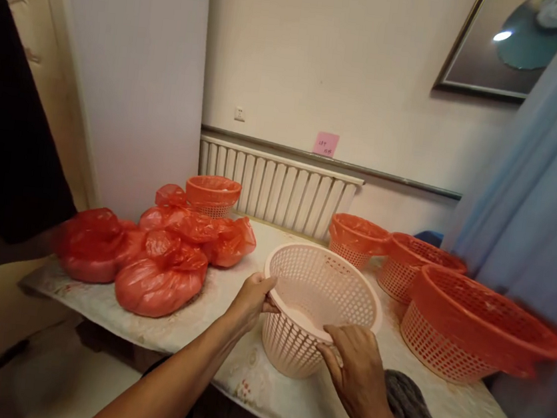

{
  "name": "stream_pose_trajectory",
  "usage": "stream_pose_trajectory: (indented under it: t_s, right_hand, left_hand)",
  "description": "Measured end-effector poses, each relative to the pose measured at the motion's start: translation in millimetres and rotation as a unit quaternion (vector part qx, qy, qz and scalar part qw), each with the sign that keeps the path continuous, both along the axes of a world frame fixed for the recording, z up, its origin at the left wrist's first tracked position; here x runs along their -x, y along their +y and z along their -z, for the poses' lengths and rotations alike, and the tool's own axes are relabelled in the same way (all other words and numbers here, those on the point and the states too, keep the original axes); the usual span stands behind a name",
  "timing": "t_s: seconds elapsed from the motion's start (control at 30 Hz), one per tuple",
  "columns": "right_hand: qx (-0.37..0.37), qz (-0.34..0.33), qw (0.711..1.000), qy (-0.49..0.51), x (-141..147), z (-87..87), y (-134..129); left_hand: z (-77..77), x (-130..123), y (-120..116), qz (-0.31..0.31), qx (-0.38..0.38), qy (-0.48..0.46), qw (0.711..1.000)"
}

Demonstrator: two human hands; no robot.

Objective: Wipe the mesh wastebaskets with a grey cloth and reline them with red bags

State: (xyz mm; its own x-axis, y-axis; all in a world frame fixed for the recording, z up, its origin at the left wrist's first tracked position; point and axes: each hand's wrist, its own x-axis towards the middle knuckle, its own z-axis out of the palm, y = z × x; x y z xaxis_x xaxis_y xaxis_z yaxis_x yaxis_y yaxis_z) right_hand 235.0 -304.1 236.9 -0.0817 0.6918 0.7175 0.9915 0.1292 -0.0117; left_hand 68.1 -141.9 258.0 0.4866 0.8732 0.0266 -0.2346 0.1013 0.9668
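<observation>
A pale pink plastic basket (292,355) with perforated sides stands on the table near its front edge, with no bag lining it. My left hand (251,301) grips its rim at the left, thumb over the top edge and fingers beneath. On the near right side of the rim, my right hand (353,368) pinches the edge. Close to my right wrist lies a dark grey crumpled cloth-like bundle (413,415); its kind is unclear.
Right of me stand several baskets lined with red plastic bags, the nearest a large basket (448,346). At left sit several filled, tied red bags (162,286) and another lined basket (213,191). Behind are a radiator (281,186) and a blue curtain (533,218). The tablecloth (257,394) ends before me.
</observation>
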Motion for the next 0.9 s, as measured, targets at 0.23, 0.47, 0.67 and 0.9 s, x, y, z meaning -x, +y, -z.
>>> stream_pose_trajectory:
  t_s: [0.23, 0.47, 0.67, 0.9]
  right_hand:
    - [0.024, 0.060, 0.997, -0.029, 7, -3.5, 17]
    - [-0.009, 0.043, 0.998, -0.034, 5, 4.6, 19]
    - [-0.038, 0.022, 0.997, -0.062, 2, 5.5, 24]
    - [-0.038, 0.019, 0.997, -0.070, -1, 10.3, 26]
  left_hand:
    - [15.0, 36, 56, -0.116, -0.093, 0.145, 0.978]
    - [-9.3, 106, 158, -0.315, -0.248, 0.322, 0.858]
    - [-17.8, 148, 219, -0.357, -0.238, 0.408, 0.806]
    - [-13.5, 178, 238, -0.362, -0.192, 0.353, 0.841]
